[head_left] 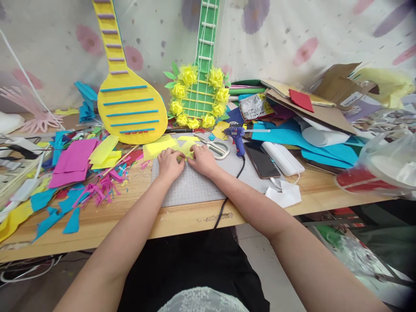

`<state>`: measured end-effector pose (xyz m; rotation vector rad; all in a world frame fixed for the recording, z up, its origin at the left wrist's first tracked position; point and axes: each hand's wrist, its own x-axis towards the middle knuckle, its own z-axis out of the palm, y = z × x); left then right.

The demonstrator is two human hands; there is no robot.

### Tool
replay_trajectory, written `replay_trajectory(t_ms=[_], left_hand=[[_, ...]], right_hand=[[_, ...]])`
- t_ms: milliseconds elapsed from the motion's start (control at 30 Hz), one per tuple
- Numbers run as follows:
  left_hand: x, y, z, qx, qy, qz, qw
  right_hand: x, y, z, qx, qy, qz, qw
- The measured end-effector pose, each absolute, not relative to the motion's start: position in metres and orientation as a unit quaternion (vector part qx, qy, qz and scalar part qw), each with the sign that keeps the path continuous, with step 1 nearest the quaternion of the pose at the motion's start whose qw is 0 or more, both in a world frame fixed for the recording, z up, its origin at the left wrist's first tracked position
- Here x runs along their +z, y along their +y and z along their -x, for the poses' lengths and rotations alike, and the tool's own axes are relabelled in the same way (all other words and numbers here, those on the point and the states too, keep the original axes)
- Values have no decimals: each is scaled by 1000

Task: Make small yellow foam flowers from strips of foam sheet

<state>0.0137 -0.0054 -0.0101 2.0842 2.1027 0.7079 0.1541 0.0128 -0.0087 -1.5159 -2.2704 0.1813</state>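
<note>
On head cam I've got a small yellow paper piece (186,159) btwn the fingertips, over the upper part of the grey gridded cutting mat (188,188). Mostly hidden; can't tell its full shape. L hand (171,164): fingers curled, thumb + index nearly closed, pinching it. R hand (202,160): same narrow pinch, opp side, tips almost touching L's. Flat pale-yellow paper sheet (159,147) just beyond L hand. White-handled metal scissors (218,150) just beyond R hand, blue-purple glue gun (237,139) right of those, w/ black cord.
</note>
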Motion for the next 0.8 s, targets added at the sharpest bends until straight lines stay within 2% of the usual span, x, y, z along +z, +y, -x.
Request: replay_trajectory(t_ms=[200,600,800], left_hand=[[-10,-5,-14,235,693,-679,50],[-10,-3,-16,244,686,-684,44],[-9,-2,-21,241,685,-687,39]], right_hand=[[-8,10,-153,66,-815,542,195],[-9,16,-163,115,-800,538,239],[-7,15,-158,107,-810,535,216]])
